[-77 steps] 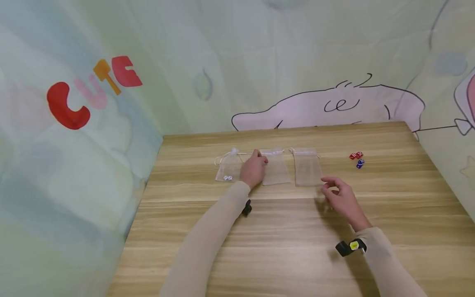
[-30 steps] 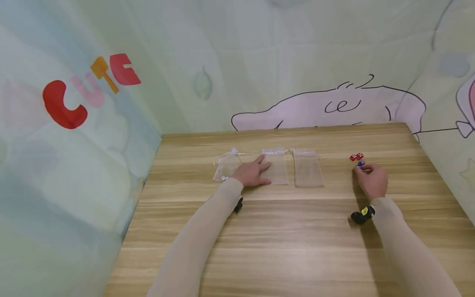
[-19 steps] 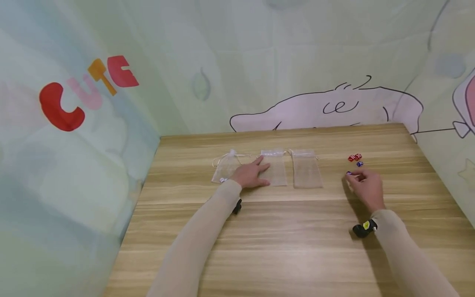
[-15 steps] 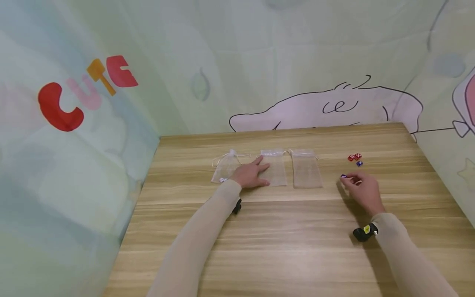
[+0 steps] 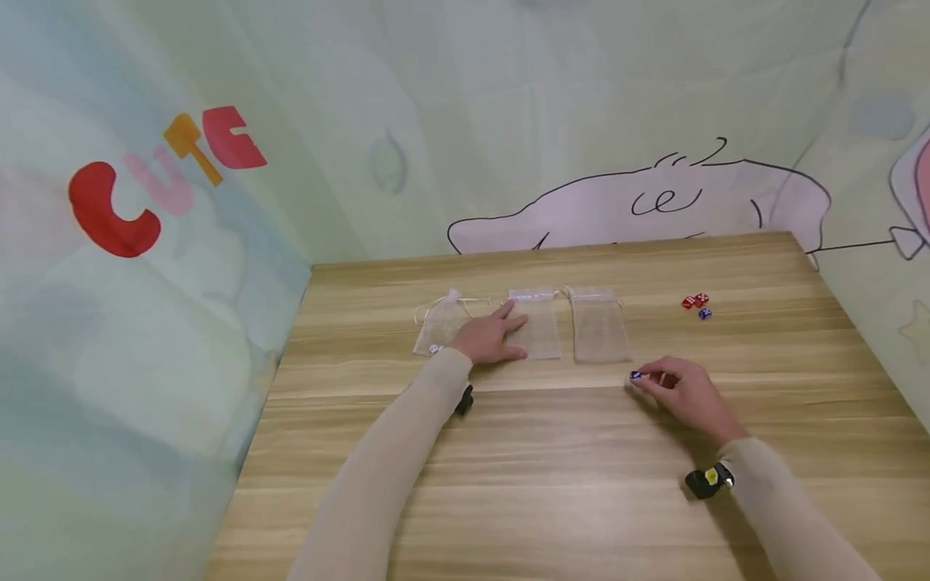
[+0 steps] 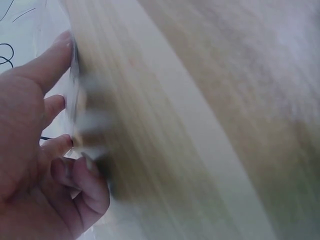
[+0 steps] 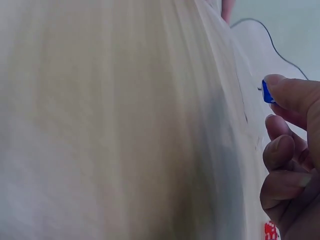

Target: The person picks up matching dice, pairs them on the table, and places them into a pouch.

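My right hand [image 5: 686, 393] pinches a blue die [image 5: 635, 375] between thumb and finger, just in front of the right-hand mesh bag. The same blue die [image 7: 267, 93] shows at the fingertips in the right wrist view. With fingers spread, my left hand [image 5: 490, 339] rests on the left edge of the middle sheer drawstring bag [image 5: 543, 327]. Part of the left drawstring bag [image 5: 433, 327] is covered by that hand; white dice [image 5: 435, 349] show inside it. The right drawstring bag [image 5: 601, 327] lies flat.
Two red dice [image 5: 694, 301] and a second blue die [image 5: 705, 314] lie at the back right of the wooden table [image 5: 523, 468]. A printed cloth backdrop [image 5: 407, 97] rises along the table's back and left edges.
My right hand reached the blue dice, picked one up and brought it left and toward me. My left hand spread its fingers over the middle bag and then stayed there.
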`<state>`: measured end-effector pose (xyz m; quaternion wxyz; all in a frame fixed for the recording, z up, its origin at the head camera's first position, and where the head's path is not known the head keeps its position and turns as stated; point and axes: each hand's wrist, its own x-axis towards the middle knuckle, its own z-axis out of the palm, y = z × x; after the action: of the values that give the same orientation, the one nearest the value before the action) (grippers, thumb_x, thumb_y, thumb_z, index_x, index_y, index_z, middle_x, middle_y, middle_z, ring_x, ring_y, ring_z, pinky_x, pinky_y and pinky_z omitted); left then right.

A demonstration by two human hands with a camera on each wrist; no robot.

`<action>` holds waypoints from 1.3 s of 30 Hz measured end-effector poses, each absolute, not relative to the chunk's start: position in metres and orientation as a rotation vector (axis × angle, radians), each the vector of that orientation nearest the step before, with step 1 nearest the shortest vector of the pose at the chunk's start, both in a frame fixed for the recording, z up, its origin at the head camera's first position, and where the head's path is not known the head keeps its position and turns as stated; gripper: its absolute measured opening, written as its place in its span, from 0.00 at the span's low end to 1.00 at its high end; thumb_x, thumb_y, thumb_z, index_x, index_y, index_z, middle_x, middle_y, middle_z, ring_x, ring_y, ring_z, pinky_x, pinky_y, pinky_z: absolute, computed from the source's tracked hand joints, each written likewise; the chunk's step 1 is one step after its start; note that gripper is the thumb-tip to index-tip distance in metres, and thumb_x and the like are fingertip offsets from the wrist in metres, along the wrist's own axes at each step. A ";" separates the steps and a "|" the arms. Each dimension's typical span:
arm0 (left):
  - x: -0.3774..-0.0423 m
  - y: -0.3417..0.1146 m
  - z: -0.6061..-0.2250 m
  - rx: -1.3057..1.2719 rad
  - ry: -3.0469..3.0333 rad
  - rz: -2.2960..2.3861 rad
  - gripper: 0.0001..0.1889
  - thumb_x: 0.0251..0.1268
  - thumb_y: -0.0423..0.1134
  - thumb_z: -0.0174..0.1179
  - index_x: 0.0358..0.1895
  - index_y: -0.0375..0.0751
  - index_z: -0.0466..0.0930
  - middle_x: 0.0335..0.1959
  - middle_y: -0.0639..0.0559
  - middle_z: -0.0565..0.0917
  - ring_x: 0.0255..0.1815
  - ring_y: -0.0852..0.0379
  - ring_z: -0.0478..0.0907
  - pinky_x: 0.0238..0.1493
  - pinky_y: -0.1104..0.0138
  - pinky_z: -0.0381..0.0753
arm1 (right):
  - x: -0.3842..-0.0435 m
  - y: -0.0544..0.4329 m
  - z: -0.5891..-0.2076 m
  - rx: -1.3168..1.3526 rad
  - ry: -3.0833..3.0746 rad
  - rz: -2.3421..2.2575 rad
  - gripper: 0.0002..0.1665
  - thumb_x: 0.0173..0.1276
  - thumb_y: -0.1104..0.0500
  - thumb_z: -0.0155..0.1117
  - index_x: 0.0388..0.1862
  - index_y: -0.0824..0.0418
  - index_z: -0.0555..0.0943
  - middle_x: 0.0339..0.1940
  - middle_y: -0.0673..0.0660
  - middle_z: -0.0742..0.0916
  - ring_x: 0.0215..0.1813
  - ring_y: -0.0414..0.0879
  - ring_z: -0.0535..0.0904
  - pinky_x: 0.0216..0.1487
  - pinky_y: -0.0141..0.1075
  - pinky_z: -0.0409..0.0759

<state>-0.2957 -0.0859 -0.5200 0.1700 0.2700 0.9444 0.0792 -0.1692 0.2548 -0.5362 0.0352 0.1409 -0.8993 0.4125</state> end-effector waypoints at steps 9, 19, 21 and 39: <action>-0.296 -0.085 -0.520 0.757 2.680 0.238 0.40 0.66 0.63 0.58 0.78 0.57 0.57 0.81 0.48 0.44 0.72 0.42 0.63 0.63 0.53 0.72 | -0.154 0.235 -0.541 0.576 -2.779 1.259 0.07 0.61 0.63 0.75 0.38 0.57 0.87 0.28 0.44 0.81 0.29 0.38 0.73 0.28 0.31 0.73; -0.297 -0.085 -0.520 0.754 2.670 0.240 0.40 0.66 0.64 0.59 0.78 0.57 0.57 0.81 0.49 0.44 0.72 0.42 0.63 0.63 0.53 0.72 | -0.149 0.223 -0.549 0.634 -2.867 1.195 0.07 0.61 0.61 0.75 0.39 0.55 0.87 0.28 0.41 0.81 0.29 0.36 0.74 0.29 0.31 0.75; -0.297 -0.085 -0.521 0.757 2.672 0.247 0.40 0.66 0.64 0.59 0.78 0.57 0.58 0.81 0.49 0.44 0.72 0.42 0.63 0.63 0.53 0.72 | -0.149 0.223 -0.550 0.645 -2.866 1.206 0.07 0.61 0.61 0.74 0.39 0.55 0.88 0.28 0.41 0.80 0.29 0.36 0.73 0.29 0.31 0.75; -0.295 -0.085 -0.518 0.732 2.664 0.270 0.40 0.65 0.64 0.59 0.78 0.58 0.57 0.81 0.50 0.44 0.73 0.43 0.62 0.65 0.52 0.70 | -0.161 0.235 -0.543 0.548 -2.909 1.345 0.12 0.67 0.57 0.70 0.45 0.63 0.85 0.27 0.46 0.80 0.29 0.40 0.73 0.28 0.31 0.74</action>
<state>-0.2946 -0.0847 -0.5182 0.1818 0.2594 0.9437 0.0955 -0.1607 0.2350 -0.5431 -0.0550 0.1683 -0.8933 0.4131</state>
